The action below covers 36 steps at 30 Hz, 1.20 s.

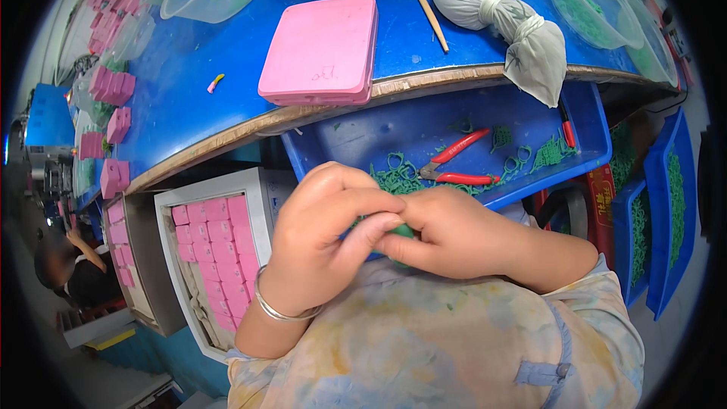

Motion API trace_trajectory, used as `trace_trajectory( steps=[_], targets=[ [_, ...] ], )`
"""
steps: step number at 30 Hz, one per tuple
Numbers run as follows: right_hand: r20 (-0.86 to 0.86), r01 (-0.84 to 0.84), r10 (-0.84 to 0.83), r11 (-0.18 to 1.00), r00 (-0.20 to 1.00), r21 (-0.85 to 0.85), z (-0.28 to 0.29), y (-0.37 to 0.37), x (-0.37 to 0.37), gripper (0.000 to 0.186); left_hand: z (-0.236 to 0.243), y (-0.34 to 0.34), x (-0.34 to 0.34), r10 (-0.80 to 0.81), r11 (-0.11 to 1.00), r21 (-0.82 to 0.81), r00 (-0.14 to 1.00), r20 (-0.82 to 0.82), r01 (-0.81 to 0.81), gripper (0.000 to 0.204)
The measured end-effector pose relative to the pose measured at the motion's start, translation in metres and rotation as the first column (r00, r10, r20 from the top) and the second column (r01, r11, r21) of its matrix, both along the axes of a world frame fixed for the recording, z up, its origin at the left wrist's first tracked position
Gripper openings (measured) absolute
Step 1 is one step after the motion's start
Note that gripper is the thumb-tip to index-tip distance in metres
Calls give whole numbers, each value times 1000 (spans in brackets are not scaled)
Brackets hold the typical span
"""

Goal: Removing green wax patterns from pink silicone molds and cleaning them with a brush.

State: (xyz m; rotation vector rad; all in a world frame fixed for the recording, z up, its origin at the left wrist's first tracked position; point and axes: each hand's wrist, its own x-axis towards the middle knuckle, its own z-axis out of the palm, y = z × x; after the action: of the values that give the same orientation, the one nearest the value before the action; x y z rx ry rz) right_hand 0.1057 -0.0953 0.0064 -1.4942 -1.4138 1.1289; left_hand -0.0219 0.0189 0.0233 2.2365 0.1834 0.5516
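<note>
Close against my body, my left hand and my right hand meet, fingers closed round a small dark green piece. Most of it is hidden by my fingers; only bits show between and below them. The left thumb and forefinger press together beside the right thumb. Just beyond the hands, a blue tray holds several green openwork pieces and cutting pliers with red handles. A pink square block with a seam round its side lies at the bench edge.
On the blue bench rest a tied white cloth bag, a wooden stick and clear bowls. A white box of pink blocks stands at left. Blue trays stand at right; another person sits far left.
</note>
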Motion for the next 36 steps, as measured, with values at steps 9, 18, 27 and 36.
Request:
trace_trajectory(
  steps=[9,18,27,36],
  targets=[
    [394,7,-144,945,908,328,-11,0,7,17,8,2,-8,-137,947,297,990,37,120,23],
    [429,-26,-265,827,864,561,-12,6,10,18,8,6,-18,-101,882,469,991,88,48,28],
    [-26,68,-63,936,998,344,-11,5,0,14,-14,-4,-16,40,812,541,947,319,-217,30],
    [105,149,-202,915,974,376,-12,5,0,13,-9,-15,-17,341,825,-478,940,-3,-301,16]
  ],
)
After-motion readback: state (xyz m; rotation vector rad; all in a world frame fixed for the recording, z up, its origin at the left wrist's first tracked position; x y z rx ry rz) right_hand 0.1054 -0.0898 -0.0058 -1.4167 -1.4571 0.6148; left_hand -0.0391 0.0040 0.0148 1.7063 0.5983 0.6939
